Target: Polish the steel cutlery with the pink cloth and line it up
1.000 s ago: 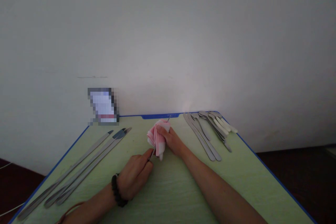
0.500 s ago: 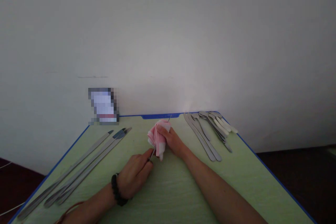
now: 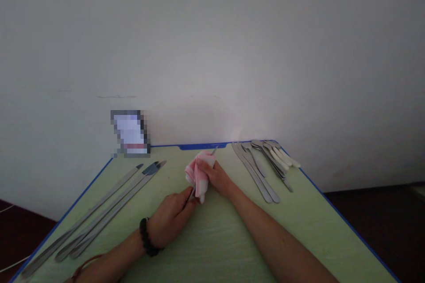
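Starting at far left, long metal cutlery (image 3: 108, 211) lies slantwise on the green table (image 3: 229, 243), the broad ends down near the front, the narrower tips up and away. Just beyond those tips, a pixelated screen (image 3: 130, 131) leans at the back corner, its content unreadable.

In comes the left forearm from the bottom edge, angled up and to the right, a dark beaded bracelet (image 3: 148, 237) around the wrist. The left hand (image 3: 171, 216) has its back turned up, thumb and forefinger pinching the near end of a slim metal utensil (image 3: 215, 150), other fingers curled under.

And here's the centre of the action: the utensil runs through a bunched pink-and-white cloth (image 3: 201, 177), middle of the table, tip poking out at the far side. The cloth hides what kind of utensil it is. The right hand (image 3: 217, 177) squeezes that cloth around the utensil, thumb on top, its forearm stretching in from the lower right.

Over to the right: two flat-handled pieces (image 3: 262, 190) side by side, then a fork (image 3: 255, 161), stacked spoons (image 3: 268, 158), and finally white-handled cutlery (image 3: 281, 157) at the blue-edged corner.
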A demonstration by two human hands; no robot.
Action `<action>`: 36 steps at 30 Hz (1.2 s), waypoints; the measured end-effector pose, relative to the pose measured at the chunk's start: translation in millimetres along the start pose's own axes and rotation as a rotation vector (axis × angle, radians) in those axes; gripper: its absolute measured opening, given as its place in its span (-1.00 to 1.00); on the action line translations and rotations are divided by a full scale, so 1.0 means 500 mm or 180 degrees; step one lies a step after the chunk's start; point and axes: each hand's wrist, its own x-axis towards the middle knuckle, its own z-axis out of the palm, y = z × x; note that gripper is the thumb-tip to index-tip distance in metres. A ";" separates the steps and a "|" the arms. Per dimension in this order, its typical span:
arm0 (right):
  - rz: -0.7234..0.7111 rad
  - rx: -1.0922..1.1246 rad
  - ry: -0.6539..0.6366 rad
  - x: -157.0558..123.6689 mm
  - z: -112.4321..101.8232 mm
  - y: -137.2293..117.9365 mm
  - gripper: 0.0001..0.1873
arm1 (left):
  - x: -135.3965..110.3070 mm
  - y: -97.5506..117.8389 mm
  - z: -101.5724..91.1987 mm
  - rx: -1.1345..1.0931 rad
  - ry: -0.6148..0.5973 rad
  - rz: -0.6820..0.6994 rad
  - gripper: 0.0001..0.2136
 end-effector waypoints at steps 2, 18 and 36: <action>-0.0010 -0.0001 -0.0005 0.000 0.001 -0.001 -0.51 | 0.000 0.004 -0.001 -0.0099 -0.0007 -0.0039 -0.72; 0.0026 0.0027 -0.0011 0.000 0.000 -0.008 -0.50 | 0.007 -0.026 0.010 -0.2011 -0.0281 -0.0717 -0.65; 0.0077 0.0079 0.0043 0.000 0.001 -0.007 -0.49 | 0.011 -0.011 -0.011 -0.1632 -0.0442 -0.0508 -0.63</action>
